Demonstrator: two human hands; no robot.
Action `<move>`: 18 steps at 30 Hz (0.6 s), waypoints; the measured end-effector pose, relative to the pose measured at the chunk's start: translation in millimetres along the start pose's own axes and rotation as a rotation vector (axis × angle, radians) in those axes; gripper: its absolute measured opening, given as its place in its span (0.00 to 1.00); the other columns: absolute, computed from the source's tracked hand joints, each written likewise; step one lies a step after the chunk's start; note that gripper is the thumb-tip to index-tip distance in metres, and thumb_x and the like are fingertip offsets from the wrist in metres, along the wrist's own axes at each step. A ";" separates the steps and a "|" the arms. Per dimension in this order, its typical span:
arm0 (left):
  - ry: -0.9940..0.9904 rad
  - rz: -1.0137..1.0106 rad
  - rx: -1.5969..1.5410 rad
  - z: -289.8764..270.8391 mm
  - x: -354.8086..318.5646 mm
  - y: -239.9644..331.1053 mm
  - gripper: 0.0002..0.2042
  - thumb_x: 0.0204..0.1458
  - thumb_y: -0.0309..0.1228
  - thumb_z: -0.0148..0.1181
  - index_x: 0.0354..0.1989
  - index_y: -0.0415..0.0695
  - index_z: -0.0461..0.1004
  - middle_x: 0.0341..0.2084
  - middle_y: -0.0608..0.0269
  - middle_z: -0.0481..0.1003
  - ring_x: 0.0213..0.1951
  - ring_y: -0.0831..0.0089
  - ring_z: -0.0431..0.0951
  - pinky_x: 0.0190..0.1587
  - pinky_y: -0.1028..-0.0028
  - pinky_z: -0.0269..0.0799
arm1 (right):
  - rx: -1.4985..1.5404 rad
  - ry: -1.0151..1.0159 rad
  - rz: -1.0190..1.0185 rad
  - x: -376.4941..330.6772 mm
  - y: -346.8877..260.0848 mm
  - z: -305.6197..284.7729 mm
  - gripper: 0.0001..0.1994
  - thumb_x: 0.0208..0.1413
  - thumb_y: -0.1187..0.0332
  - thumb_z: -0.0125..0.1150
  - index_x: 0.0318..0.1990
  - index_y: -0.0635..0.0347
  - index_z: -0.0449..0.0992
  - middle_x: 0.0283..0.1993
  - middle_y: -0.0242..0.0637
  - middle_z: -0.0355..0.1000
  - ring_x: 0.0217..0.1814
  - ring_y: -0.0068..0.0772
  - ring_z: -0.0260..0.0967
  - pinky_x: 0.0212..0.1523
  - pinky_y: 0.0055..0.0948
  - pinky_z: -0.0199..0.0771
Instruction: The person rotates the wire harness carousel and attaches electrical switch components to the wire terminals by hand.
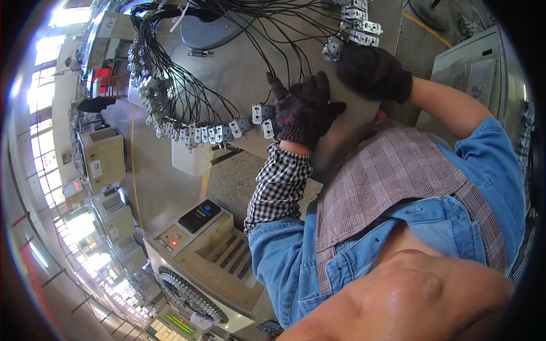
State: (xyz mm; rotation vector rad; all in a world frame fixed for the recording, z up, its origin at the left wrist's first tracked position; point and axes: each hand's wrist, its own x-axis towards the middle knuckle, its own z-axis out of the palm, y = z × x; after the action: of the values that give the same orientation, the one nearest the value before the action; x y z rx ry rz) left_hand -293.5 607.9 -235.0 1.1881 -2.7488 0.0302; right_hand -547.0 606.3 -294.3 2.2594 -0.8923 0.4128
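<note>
Touching socket (267, 128): left hand (301, 111), fingers spread; right hand (372, 71) curled beside sockets (355, 25); grip unclear

Dark knit gloves, checkered sleeve, denim shirt

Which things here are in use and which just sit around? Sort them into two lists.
In use:
- left hand, gloved, at a grey socket block
- right hand, gloved, beside another block
- black wires running to the row of blocks
- metal table

Lying about:
- beige machine with lit buttons
- grey cabinet
</note>
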 end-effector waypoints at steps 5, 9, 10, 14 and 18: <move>0.194 -0.038 -0.137 2.6 -2.1 11.8 0.47 0.46 0.67 0.63 0.65 0.41 0.63 0.46 0.63 0.78 0.48 0.63 0.80 0.68 0.25 0.36 | 0.966 -0.591 0.558 82.7 -7.3 -41.1 0.13 0.56 0.63 0.60 0.41 0.65 0.76 0.45 0.43 0.77 0.50 0.51 0.76 0.44 0.46 0.78; 0.212 -0.109 -0.089 7.7 -1.4 16.6 0.46 0.47 0.66 0.63 0.65 0.42 0.63 0.43 0.63 0.77 0.47 0.62 0.79 0.66 0.23 0.37 | 1.183 -0.402 0.644 67.1 -15.1 -6.2 0.15 0.57 0.63 0.60 0.45 0.65 0.74 0.38 0.51 0.76 0.48 0.54 0.76 0.46 0.46 0.78; 0.127 -0.141 -0.060 9.0 -1.8 14.9 0.43 0.47 0.65 0.63 0.63 0.43 0.65 0.43 0.63 0.77 0.47 0.62 0.79 0.65 0.22 0.37 | 1.022 -0.181 0.616 61.1 -18.1 -12.9 0.17 0.59 0.64 0.59 0.51 0.63 0.72 0.49 0.50 0.74 0.48 0.55 0.77 0.49 0.46 0.78; 0.065 -0.065 -0.017 0.4 -1.3 10.2 0.35 0.49 0.61 0.63 0.57 0.47 0.70 0.42 0.63 0.77 0.47 0.61 0.79 0.64 0.21 0.39 | 0.298 -0.072 0.305 53.0 -16.5 2.9 0.19 0.62 0.62 0.55 0.57 0.61 0.68 0.61 0.51 0.69 0.45 0.57 0.79 0.48 0.46 0.81; 0.076 0.069 -0.032 -1.9 -1.3 0.9 0.30 0.49 0.58 0.64 0.52 0.48 0.72 0.43 0.63 0.76 0.46 0.59 0.79 0.63 0.20 0.43 | 0.079 -0.635 0.491 66.6 -23.5 22.1 0.16 0.61 0.62 0.53 0.51 0.63 0.70 0.56 0.49 0.71 0.40 0.54 0.78 0.33 0.43 0.82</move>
State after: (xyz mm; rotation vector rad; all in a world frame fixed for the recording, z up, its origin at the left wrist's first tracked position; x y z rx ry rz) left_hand -293.0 609.6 -233.3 1.0618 -2.7128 0.0378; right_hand -481.9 571.6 -288.1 2.2541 -1.7945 -0.0851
